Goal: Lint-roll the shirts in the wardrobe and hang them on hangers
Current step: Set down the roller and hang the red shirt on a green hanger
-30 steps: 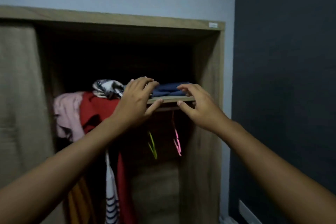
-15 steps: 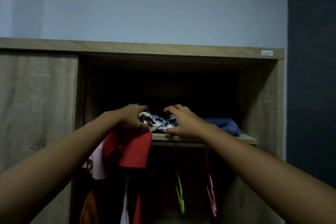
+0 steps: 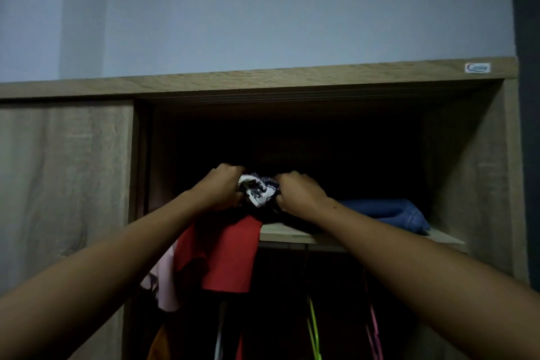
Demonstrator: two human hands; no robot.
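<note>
A person's left hand [image 3: 222, 188] and right hand [image 3: 298, 193] clutched a bunched navy-and-white shirt [image 3: 258, 188] on the upper shelf [image 3: 287, 235] of a wardrobe [image 3: 292, 80], the fingers of both curled round the cloth from either side. The shirt sat at the shelf's front, just above a red garment [image 3: 230, 254] draped over the edge and left of a folded blue garment [image 3: 385, 210]. The cloth looked light, soft and limp, likely to sag and come unbunched once lifted. A hold on the whole bundle, or later at collar and shoulders, seemed surest. The red garment just beneath could drag along. A green hanger [image 3: 313, 327] and a pink hanger [image 3: 374, 327] hung below the shelf.
</note>
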